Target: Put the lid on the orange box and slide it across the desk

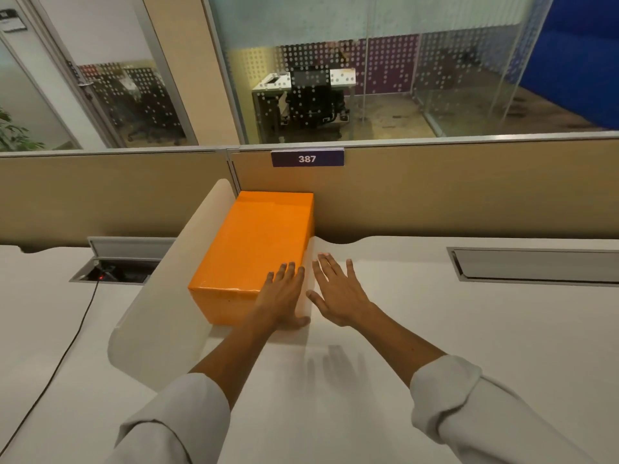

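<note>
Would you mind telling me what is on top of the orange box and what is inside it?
The lid is on the orange box, with the left hand at its near right corner. The right hand is beside it over the desk. The contents are hidden by the lid.

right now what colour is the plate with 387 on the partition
Dark purple-blue with white numerals, on the number plate in the head view, above the orange box.

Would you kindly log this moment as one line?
orange box: closed, at divider | left hand: flat on box | right hand: open above desk
</note>
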